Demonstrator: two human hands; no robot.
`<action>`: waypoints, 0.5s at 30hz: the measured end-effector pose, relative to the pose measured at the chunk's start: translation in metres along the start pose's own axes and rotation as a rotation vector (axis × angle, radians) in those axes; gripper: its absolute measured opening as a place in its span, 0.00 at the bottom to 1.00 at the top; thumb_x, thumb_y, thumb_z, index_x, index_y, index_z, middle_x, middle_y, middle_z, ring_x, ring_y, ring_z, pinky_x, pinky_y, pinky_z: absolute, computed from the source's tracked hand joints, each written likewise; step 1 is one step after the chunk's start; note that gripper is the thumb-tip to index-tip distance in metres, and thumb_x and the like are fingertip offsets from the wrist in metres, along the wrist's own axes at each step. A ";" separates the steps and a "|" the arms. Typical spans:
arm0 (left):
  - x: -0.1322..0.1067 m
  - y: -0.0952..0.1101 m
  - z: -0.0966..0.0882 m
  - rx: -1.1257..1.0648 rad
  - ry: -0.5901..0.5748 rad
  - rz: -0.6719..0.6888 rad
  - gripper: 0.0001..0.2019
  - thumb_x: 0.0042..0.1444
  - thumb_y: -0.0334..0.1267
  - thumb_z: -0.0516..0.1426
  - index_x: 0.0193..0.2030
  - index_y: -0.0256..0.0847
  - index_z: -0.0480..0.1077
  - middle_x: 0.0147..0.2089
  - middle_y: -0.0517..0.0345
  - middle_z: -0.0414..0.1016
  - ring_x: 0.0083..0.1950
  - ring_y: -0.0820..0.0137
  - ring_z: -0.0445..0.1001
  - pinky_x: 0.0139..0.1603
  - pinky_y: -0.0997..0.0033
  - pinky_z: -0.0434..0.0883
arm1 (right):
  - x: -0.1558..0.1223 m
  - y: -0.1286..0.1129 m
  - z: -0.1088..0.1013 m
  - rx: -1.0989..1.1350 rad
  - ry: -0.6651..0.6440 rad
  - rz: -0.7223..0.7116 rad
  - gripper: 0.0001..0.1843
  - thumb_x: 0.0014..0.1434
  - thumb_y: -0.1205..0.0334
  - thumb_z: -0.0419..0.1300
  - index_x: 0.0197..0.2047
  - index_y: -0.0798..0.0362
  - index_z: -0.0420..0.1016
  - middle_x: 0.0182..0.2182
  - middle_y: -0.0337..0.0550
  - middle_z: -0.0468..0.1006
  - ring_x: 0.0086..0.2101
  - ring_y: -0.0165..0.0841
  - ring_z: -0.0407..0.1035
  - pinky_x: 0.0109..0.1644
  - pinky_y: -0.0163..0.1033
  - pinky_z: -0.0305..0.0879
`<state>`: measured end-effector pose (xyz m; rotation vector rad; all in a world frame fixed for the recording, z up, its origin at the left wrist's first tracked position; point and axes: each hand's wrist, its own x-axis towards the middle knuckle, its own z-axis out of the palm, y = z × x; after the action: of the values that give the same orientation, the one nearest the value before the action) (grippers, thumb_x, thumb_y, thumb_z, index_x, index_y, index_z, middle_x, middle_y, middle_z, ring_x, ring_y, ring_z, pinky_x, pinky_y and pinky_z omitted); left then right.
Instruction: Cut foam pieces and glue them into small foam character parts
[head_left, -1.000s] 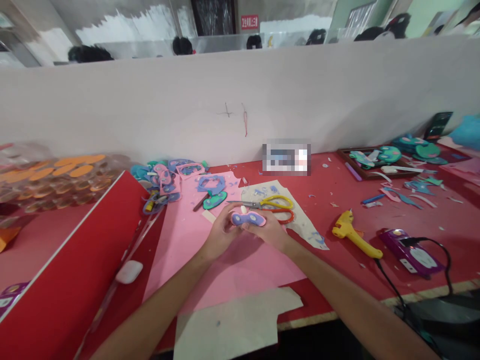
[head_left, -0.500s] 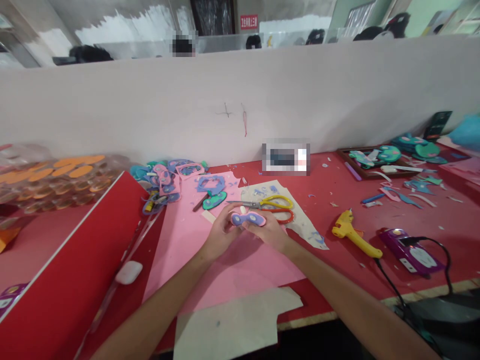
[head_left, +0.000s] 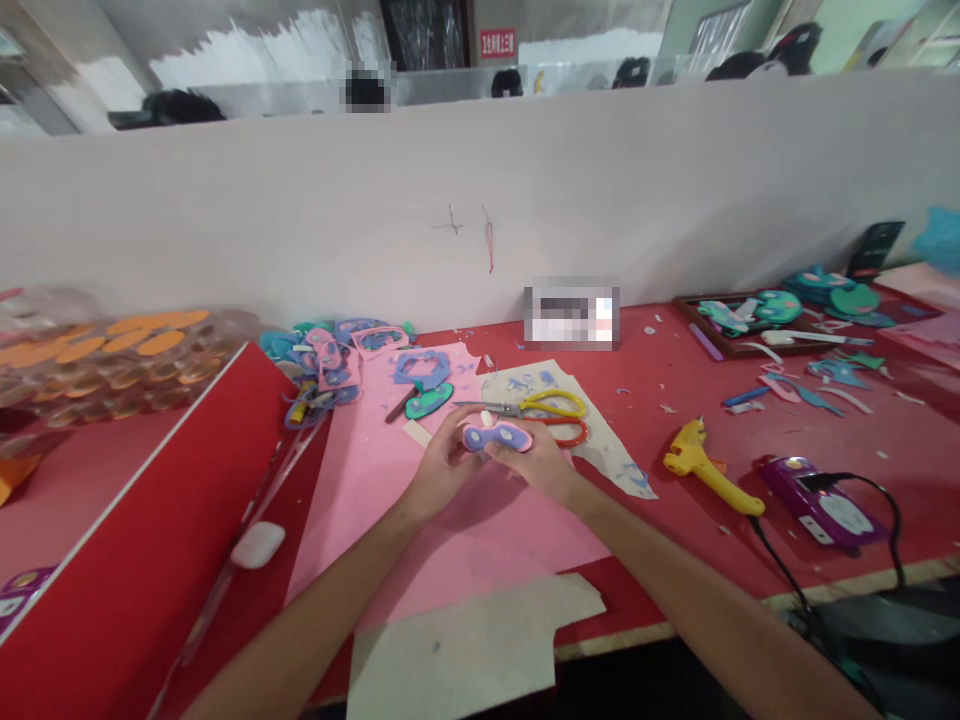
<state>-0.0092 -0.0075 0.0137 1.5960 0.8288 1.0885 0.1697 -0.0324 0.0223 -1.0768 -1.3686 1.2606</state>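
Note:
A small purple and pink foam cutout point(head_left: 495, 438), shaped like a mask with two rounded ends and pale spots, is held between both hands above a pink sheet point(head_left: 450, 540). My left hand point(head_left: 441, 465) grips its left end, fingers curled behind it. At the other end, my right hand point(head_left: 541, 462) pinches it with the thumb on the lower edge. Just behind the hands lie scissors point(head_left: 553, 405) with one yellow and one red handle loop, partly covered by my right hand. A green cutout point(head_left: 430, 401) rests beyond my left hand.
A yellow glue gun point(head_left: 712, 470) and a purple corded box point(head_left: 825, 505) lie to the right. Foam pieces point(head_left: 330, 360) are heaped at the back left. A framed tray point(head_left: 739, 350) holds green pieces. A red panel point(head_left: 150, 540) slants along the left, near a white case point(head_left: 259, 545).
Both hands and the foam cutout stay in almost the same place. At the far right edge, the blue object has shifted to the right.

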 end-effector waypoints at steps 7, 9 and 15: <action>0.000 -0.002 0.000 0.005 -0.007 0.008 0.27 0.57 0.48 0.66 0.61 0.43 0.67 0.56 0.48 0.75 0.48 0.63 0.77 0.47 0.64 0.76 | 0.003 0.008 0.001 0.013 0.001 0.020 0.15 0.57 0.47 0.67 0.37 0.51 0.78 0.24 0.37 0.69 0.23 0.30 0.62 0.23 0.37 0.67; 0.000 -0.002 -0.001 0.000 -0.012 0.008 0.27 0.58 0.48 0.66 0.61 0.43 0.66 0.56 0.48 0.75 0.49 0.62 0.77 0.48 0.64 0.75 | 0.003 0.009 0.001 0.007 0.005 0.000 0.16 0.57 0.47 0.68 0.38 0.51 0.79 0.25 0.38 0.71 0.24 0.30 0.64 0.24 0.36 0.67; 0.001 -0.004 -0.001 -0.009 -0.023 0.008 0.28 0.58 0.48 0.66 0.61 0.43 0.66 0.58 0.48 0.75 0.50 0.61 0.77 0.49 0.64 0.76 | 0.003 0.010 0.000 -0.003 0.010 -0.008 0.15 0.57 0.47 0.68 0.37 0.51 0.78 0.25 0.38 0.71 0.25 0.30 0.65 0.24 0.35 0.66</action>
<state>-0.0101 -0.0054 0.0096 1.6032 0.8016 1.0762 0.1690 -0.0286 0.0126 -1.0771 -1.3664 1.2458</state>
